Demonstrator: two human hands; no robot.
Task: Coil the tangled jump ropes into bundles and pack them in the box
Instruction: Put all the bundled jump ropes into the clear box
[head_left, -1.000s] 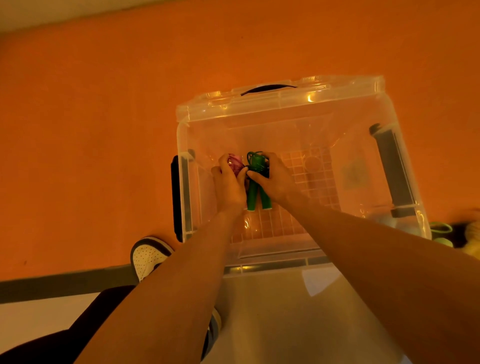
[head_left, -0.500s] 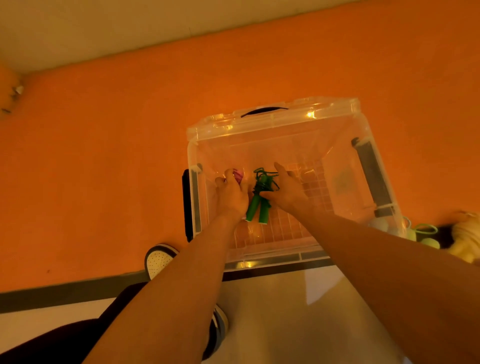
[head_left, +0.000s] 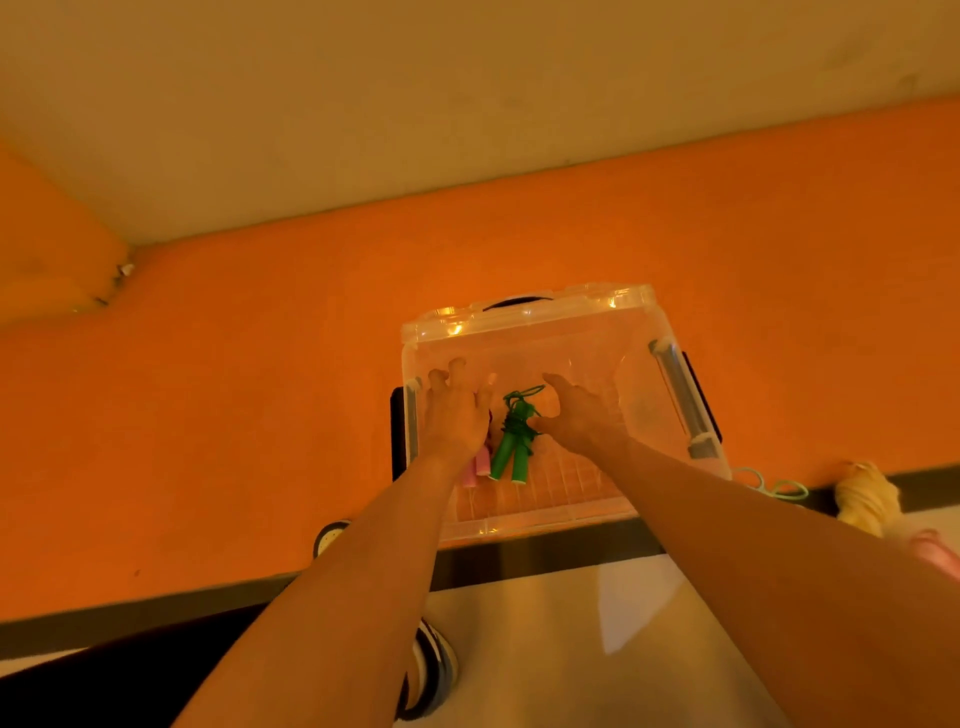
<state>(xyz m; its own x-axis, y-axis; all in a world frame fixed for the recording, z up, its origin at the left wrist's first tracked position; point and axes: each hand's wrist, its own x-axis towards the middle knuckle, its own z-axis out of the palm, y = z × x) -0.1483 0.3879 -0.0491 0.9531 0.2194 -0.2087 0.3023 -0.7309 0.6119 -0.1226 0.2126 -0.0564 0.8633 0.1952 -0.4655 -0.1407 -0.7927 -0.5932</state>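
**HEAD VIEW: TWO BUNDLES IN THE BOX, BOTH HANDS RELEASED**

Head view. The green jump rope (head_left: 511, 449) is lying on the bottom of the clear box (head_left: 543, 524), left of centre. Its two handles are pointing toward the near wall and its cord is wound above them. The pink jump rope (head_left: 480, 466) is lying just beside it on the left, with its upper part hidden under the left hand (head_left: 453, 415).

Both hands are hovering inside the box with fingers spread and are grasping nothing. The right hand (head_left: 579, 422) is holding its thumb just beside the green cord (contact cannot be determined).

Handling, as a judgement: each bundle is looking light. The handles are stiff and smooth and probably slippery. The cord is soft and springy and is likely to loosen if lifted by a single loop. Take hold across the wound section where it meets the handles, or around both handles together.

Edges and room: the left wall is standing close beside the left hand, so sideways travel there is limited. The right half of the box bottom is showing open room for further bundles. The grey latch (head_left: 678, 397) is projecting at the right rim. Outside, past that wall, a pale green rope (head_left: 776, 487) and a yellow bundle (head_left: 866, 498) are lying on the floor, and any reach toward them is requiring a lift over the rim.
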